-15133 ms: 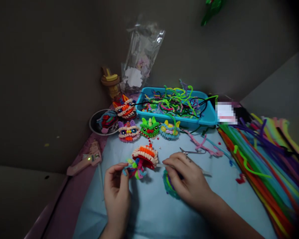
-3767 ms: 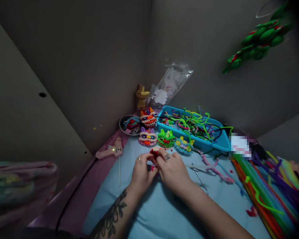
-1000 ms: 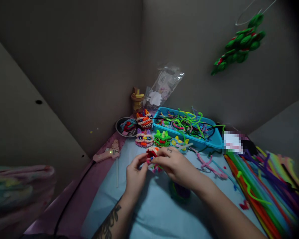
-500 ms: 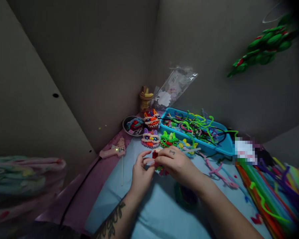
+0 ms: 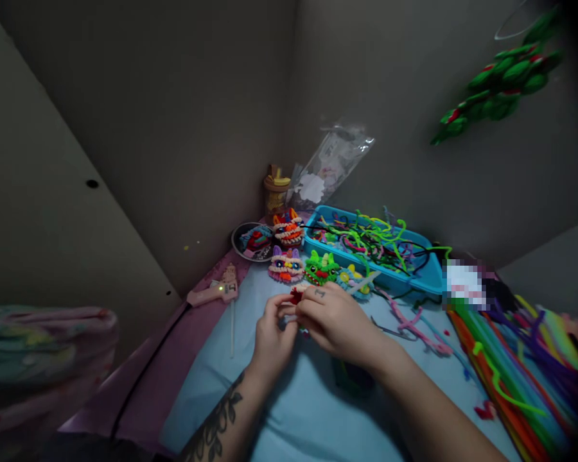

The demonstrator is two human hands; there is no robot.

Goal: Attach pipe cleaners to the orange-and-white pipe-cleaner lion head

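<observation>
Red-and-white pipe-cleaner figure (image 5: 297,296): pinched between your left hand (image 5: 273,340) and right hand (image 5: 334,319), fingers of both closed on it, just above the blue bench (image 5: 293,410). Behind: three finished figures (image 5: 318,268), then blue tray (image 5: 426,280) of offcuts.

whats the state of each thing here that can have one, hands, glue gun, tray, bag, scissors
left hand: closed, pinching the small red pipe-cleaner piece
right hand: closed on the same piece from the other side
pink glue gun: lying on its side, indicator light lit
blue tray: open, full of loose pipe-cleaner scraps
clear plastic bag: upright, leaning on the wall
scissors: lying flat, blade state unclear
finished pipe-cleaner heads: set in a row
</observation>
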